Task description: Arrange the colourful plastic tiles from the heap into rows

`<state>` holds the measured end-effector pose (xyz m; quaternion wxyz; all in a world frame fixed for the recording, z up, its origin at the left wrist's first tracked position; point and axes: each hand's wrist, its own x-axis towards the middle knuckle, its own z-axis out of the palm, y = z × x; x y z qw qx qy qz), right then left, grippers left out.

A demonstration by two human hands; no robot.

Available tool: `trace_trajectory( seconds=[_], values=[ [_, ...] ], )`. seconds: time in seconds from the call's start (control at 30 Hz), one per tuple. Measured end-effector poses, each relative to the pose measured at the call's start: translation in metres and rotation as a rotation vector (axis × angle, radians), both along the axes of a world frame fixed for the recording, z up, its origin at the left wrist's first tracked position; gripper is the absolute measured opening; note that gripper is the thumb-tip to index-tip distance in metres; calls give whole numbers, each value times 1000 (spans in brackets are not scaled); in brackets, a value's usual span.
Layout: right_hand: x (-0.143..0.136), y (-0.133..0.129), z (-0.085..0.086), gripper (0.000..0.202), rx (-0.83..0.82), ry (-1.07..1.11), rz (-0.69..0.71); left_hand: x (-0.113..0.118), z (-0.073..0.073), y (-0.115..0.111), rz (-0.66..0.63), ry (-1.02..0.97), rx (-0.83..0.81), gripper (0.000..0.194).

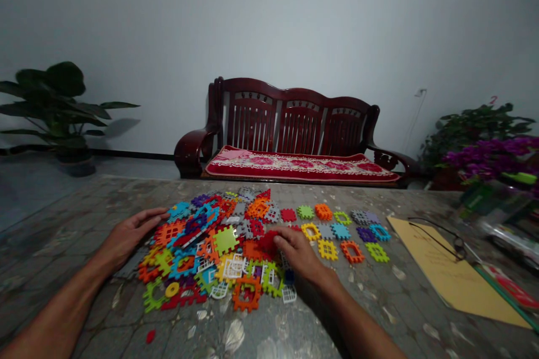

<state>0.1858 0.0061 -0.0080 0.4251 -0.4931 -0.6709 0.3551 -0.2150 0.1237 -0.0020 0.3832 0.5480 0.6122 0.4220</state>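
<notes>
A heap of plastic interlocking pieces in many colours lies on the grey patterned table (138, 336). My right hand (300, 251) is at the heap's right side, its thumb and fingers pinching a red piece (268, 241). At the heap's left edge rests my left hand (133, 233), fingers stretched out, touching pieces near a blue one (179, 211). Right of the heap, separate pieces sit in loose rows, among them a green square (305, 212), a yellow frame (327, 249) and an orange frame (352, 252).
On the right are a tan paper pad (455, 280), eyeglasses (438, 230), a green pencil (505, 297) and purple flowers (492, 157). A wooden bench (295, 95) stands beyond the table. A small red piece (150, 336) lies near the front edge.
</notes>
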Motion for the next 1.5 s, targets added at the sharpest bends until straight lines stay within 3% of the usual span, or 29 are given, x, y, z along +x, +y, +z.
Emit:
trace_trajectory(
  seconds=[0.1, 0.23, 0.47, 0.67, 0.83, 0.97, 1.1, 1.2, 1.3, 1.4, 1.5],
  values=[
    [-4, -1, -2, 43, -130, 195, 1, 1, 1, -1, 8, -7, -5, 85],
    [-6, -1, 1, 43, -163, 361, -47, 3, 5, -3, 15, -3, -12, 77],
    [-5, -3, 1, 44, -276, 372, -12, 2, 4, -2, 14, -1, -6, 75],
    [-11, 4, -13, 47, -399, 430, -67, -1, -1, 1, 8, 29, 10, 78],
    [-9, 3, -18, 40, -254, 172, -70, 0, 2, 0, 10, 55, 27, 70],
    [-4, -4, -5, 65, -163, -187, -77, 3, 5, -3, 22, 56, 28, 67],
    [-7, -9, 7, 53, -134, -375, 13, 2, 4, -2, 20, 57, 7, 69],
    [-10, -11, 13, 48, -139, -367, 22, -2, -1, 2, 0, 36, -2, 75],
    [-2, -7, 20, 58, -156, -190, -28, -4, -5, 4, 0, 18, -10, 77],
    [22, 7, 24, 66, -133, -44, -161, -4, -5, 3, -8, 28, 9, 75],
    [53, 31, 22, 69, -74, -90, -350, -2, -3, 1, 0, 35, 32, 73]
  ],
)
